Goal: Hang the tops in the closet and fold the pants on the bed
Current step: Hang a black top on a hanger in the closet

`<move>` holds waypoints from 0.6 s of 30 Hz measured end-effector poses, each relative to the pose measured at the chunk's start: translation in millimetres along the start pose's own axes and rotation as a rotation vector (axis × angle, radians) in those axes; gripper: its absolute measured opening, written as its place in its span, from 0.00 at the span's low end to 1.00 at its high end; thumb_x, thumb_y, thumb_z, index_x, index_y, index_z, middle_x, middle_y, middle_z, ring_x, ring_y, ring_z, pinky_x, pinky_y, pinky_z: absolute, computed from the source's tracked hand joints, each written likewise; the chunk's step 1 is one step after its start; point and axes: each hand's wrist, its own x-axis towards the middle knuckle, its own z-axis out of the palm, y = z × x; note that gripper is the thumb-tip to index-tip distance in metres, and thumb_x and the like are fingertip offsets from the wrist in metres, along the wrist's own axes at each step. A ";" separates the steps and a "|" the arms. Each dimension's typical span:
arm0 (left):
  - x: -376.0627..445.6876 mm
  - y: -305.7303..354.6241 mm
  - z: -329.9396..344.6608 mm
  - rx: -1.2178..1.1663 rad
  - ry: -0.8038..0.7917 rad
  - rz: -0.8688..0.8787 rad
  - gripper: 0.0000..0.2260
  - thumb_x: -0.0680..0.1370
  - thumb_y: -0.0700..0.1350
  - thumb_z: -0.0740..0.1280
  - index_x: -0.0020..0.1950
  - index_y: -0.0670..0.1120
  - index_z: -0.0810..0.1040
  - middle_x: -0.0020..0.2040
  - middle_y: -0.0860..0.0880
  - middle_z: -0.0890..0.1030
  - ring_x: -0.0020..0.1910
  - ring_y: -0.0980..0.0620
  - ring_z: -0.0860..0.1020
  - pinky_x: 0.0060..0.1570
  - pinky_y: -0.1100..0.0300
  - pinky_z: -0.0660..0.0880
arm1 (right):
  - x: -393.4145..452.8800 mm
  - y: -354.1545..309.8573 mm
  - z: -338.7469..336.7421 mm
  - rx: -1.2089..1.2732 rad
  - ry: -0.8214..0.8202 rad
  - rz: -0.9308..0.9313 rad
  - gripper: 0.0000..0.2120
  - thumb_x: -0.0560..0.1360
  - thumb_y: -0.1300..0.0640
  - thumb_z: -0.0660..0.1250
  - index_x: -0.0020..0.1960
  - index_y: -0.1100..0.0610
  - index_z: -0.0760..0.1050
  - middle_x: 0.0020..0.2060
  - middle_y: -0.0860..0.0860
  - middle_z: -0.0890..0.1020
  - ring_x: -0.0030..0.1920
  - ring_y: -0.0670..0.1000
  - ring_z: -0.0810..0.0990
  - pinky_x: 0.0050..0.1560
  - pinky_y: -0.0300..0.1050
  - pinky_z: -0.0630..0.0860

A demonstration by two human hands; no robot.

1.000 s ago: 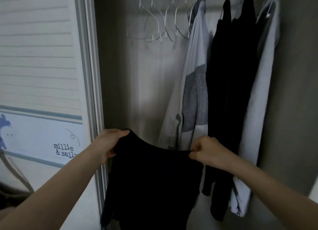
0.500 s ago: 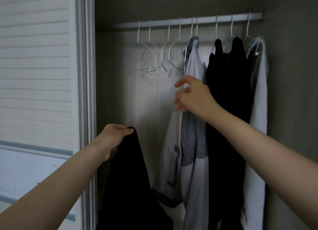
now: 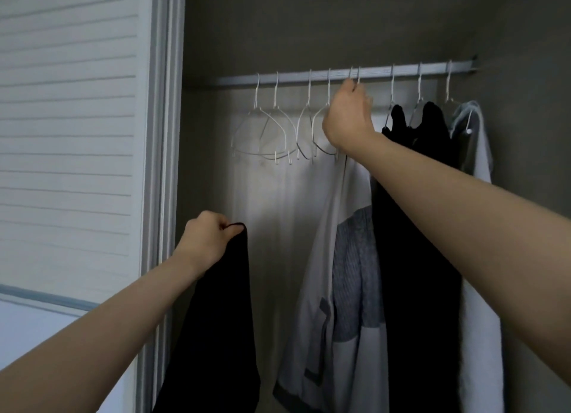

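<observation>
1. The left hand (image 3: 205,241) is low at the closet opening, fingers curled tight around the top edge of a black top (image 3: 221,320), which hangs straight down from the grip in a narrow fold.
2. The right hand (image 3: 347,115) is raised to the closet rail (image 3: 346,75), fingers closed around the neck of a white hanger (image 3: 355,78) just under the rail.
3. Left of that hand, four bare white hangers (image 3: 272,134) hang on the rail, bunched close together with their lower bars overlapping.
4. Below the right wrist hangs a white and grey top (image 3: 343,273), partly hidden by the forearm.
5. Right of it are dark tops (image 3: 414,227) on two hangers, pressed against each other, and then a white top (image 3: 477,320) at the far right end of the rail.
6. A white slatted closet door (image 3: 68,134) stands on the left, its frame just beside the left hand.
7. The black top is well below the rail and apart from the hanging clothes.
</observation>
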 end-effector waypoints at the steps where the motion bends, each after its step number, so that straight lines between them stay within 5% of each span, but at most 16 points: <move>1: 1.2 -1.1 0.1 0.026 0.010 0.019 0.18 0.78 0.52 0.68 0.39 0.37 0.80 0.34 0.42 0.79 0.33 0.46 0.77 0.31 0.59 0.69 | 7.0 0.7 3.0 -0.053 -0.052 0.033 0.20 0.77 0.66 0.59 0.66 0.72 0.62 0.64 0.64 0.68 0.63 0.63 0.69 0.65 0.56 0.68; 4: -0.5 -3.8 0.8 0.088 0.029 0.073 0.17 0.77 0.52 0.70 0.36 0.40 0.80 0.33 0.43 0.79 0.35 0.46 0.78 0.31 0.59 0.70 | 19.2 5.3 14.6 -0.122 -0.148 0.087 0.22 0.77 0.65 0.59 0.68 0.72 0.62 0.65 0.64 0.68 0.65 0.64 0.68 0.66 0.55 0.69; 10: -7.3 -13.3 2.8 0.223 0.022 0.162 0.16 0.76 0.53 0.70 0.32 0.47 0.76 0.33 0.47 0.77 0.37 0.44 0.78 0.38 0.56 0.74 | 21.9 13.8 30.3 -0.367 -0.196 0.167 0.17 0.73 0.59 0.66 0.62 0.57 0.74 0.65 0.58 0.66 0.64 0.61 0.63 0.61 0.47 0.63; 18: -10.3 -14.5 2.8 0.266 -0.035 0.158 0.17 0.77 0.56 0.69 0.30 0.51 0.71 0.33 0.48 0.77 0.36 0.47 0.78 0.39 0.52 0.77 | 40.7 3.1 48.7 -0.442 -0.147 -0.054 0.16 0.77 0.64 0.58 0.63 0.59 0.74 0.60 0.59 0.76 0.62 0.60 0.71 0.57 0.49 0.68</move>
